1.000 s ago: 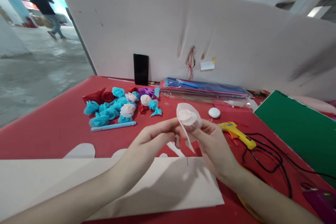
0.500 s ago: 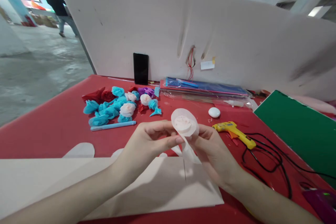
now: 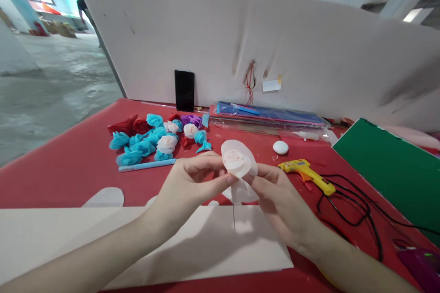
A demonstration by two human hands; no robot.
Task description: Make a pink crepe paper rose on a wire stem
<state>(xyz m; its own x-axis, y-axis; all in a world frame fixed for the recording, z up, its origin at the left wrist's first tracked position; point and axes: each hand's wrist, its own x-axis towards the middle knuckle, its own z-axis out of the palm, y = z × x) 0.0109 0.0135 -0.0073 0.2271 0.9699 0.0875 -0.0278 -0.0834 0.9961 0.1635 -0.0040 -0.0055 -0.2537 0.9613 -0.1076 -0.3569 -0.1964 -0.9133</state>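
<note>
A pale pink paper rose [image 3: 237,158] is held up between my two hands, with layered petals round a coiled centre. My left hand [image 3: 202,176] pinches its base from the left, thumb in front. From the right, my right hand [image 3: 275,190] grips its lower edge, where a loose strip of the same thin paper [image 3: 242,192] hangs down. Some fingertips are hidden behind the flower. Beneath the hands lies a large cream sheet [image 3: 206,242], with rounded pale paper pieces [image 3: 106,197] by its far edge.
Finished blue, white, red and purple paper flowers [image 3: 147,139] lie left, beside a light blue pen [image 3: 147,165]. A yellow glue gun [image 3: 307,175] with black cable and a white oval object [image 3: 280,147] are right. A phone [image 3: 184,90] leans on the back panel; a green board [image 3: 392,178] stands right.
The rose has shifted slightly left and tilted, and its hanging strip is folded closer beneath it. Both hands keep their hold. A person in the background has moved right, mostly behind the panel.
</note>
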